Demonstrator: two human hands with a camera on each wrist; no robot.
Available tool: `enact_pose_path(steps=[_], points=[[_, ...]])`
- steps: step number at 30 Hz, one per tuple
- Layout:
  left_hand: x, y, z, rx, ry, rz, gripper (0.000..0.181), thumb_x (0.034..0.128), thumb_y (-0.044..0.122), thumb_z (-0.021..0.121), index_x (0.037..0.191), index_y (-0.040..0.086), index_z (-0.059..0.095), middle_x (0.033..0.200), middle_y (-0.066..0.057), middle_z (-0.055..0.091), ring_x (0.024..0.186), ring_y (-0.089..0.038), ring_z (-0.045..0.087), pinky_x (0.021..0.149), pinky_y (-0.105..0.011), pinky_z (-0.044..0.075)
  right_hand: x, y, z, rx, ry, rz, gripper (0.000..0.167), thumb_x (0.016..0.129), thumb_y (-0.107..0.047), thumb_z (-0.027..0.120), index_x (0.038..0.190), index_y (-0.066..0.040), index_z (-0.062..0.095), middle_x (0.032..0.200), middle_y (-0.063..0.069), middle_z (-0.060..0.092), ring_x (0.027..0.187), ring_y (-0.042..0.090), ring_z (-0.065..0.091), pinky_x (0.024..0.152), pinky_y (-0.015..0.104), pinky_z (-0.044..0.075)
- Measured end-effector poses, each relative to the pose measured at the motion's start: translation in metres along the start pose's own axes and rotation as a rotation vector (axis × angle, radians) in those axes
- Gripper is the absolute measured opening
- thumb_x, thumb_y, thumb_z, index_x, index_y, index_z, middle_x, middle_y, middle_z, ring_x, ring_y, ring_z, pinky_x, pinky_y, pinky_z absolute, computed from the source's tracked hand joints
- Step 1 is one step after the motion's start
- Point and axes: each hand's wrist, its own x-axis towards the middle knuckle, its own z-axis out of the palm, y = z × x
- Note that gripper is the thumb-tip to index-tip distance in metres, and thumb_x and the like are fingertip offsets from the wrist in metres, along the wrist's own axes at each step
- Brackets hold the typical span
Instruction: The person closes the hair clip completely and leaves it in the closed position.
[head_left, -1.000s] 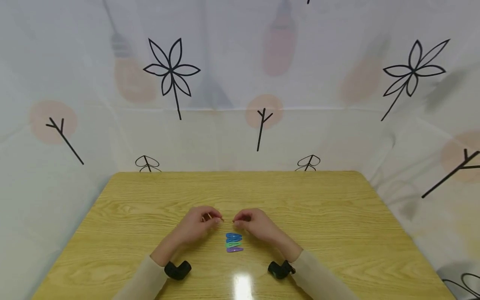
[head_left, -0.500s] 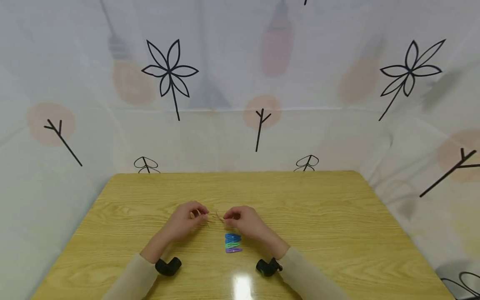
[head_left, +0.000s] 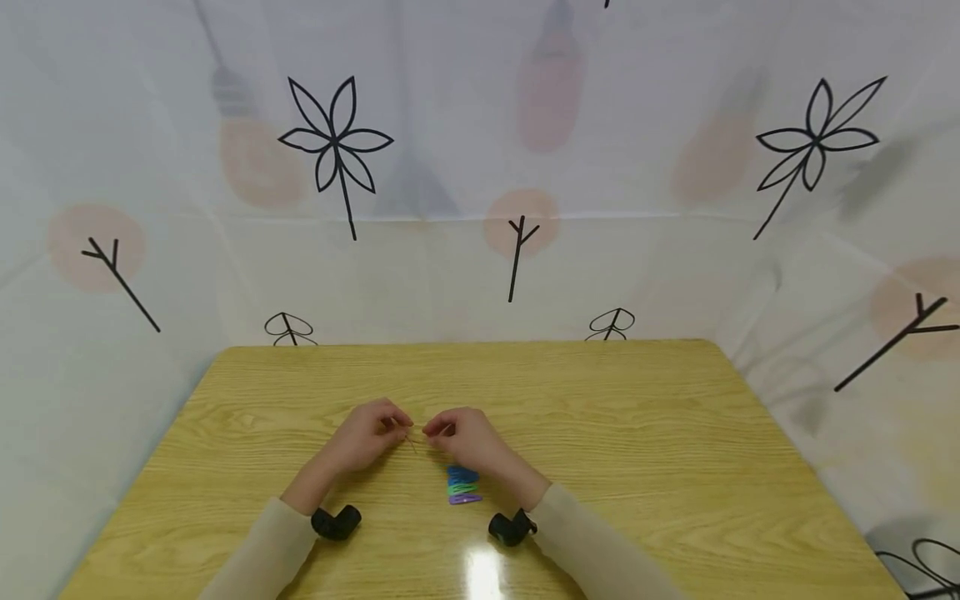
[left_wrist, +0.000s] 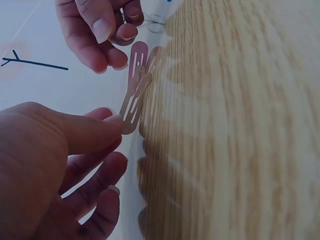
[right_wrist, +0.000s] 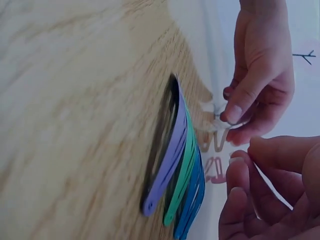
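Observation:
My left hand (head_left: 365, 435) pinches one end of a tan snap hair clip (left_wrist: 130, 127) between thumb and fingers, low over the tabletop. A pink snap hair clip (left_wrist: 138, 49) shows just past it, partly behind it. Facing it from the right, my right hand (head_left: 467, 437) has loosely bent fingers with nothing visible between them. Its fingertips are close to the pink clip, seen again as pink clip (right_wrist: 215, 172) in the right wrist view. Nearer me lie blue hair clips (head_left: 462, 476), a green one (head_left: 462, 488) and a purple one (head_left: 465, 499), in a column.
The glossy wood-grain table (head_left: 615, 417) mirrors hands and clips. White cloth (head_left: 450, 275) printed with plants hangs along its back and sides. A dark camera sits on each wrist, the left camera (head_left: 336, 523) and the right camera (head_left: 512, 528).
Both hands have shifted left and slightly away from me; the right has moved farther, narrowing the gap between them. The column of clips stays put.

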Motion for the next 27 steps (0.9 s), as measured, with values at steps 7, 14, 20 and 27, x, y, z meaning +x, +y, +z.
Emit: enact_pose_path(steps=[7, 14, 20, 27], points=[[0.0, -0.001, 0.0, 0.045, -0.068, -0.042, 0.005, 0.093, 0.01, 0.071, 0.094, 0.014, 0.074, 0.091, 0.01, 0.06, 0.083, -0.01, 0.058, 0.076, -0.032, 0.051, 0.004, -0.005, 0.005, -0.097, -0.012, -0.041, 0.014, 0.091, -0.008, 0.07, 0.103, -0.007, 0.077, 0.096, -0.001, 0.072, 0.079, 0.009, 0.062, 0.07, 0.026, 0.051], [-0.003, -0.001, 0.0, 0.026, -0.068, -0.055, 0.004, 0.0937, 0.013, 0.071, 0.091, 0.014, 0.074, 0.087, 0.011, 0.061, 0.077, -0.008, 0.058, 0.071, -0.028, 0.05, 0.004, -0.009, 0.007, -0.143, -0.016, -0.041, 0.012, 0.091, -0.007, 0.071, 0.102, -0.008, 0.077, 0.095, -0.001, 0.072, 0.078, 0.008, 0.062, 0.069, 0.026, 0.05], [-0.005, 0.003, 0.001, -0.033, -0.024, -0.059, 0.005, 0.0937, 0.019, 0.071, 0.093, 0.015, 0.074, 0.088, 0.011, 0.064, 0.078, -0.009, 0.059, 0.07, -0.029, 0.05, 0.003, -0.009, 0.007, -0.133, 0.019, -0.056, 0.008, 0.092, -0.008, 0.071, 0.097, -0.01, 0.077, 0.093, -0.002, 0.071, 0.076, 0.008, 0.061, 0.068, 0.026, 0.051], [-0.007, 0.01, 0.001, -0.065, 0.002, -0.065, 0.004, 0.095, 0.021, 0.069, 0.095, 0.02, 0.073, 0.09, 0.01, 0.065, 0.081, -0.011, 0.058, 0.067, -0.029, 0.049, -0.001, -0.013, 0.002, -0.124, 0.081, -0.09, 0.008, 0.094, -0.009, 0.069, 0.094, -0.012, 0.077, 0.091, -0.003, 0.071, 0.075, 0.008, 0.06, 0.067, 0.026, 0.051]])
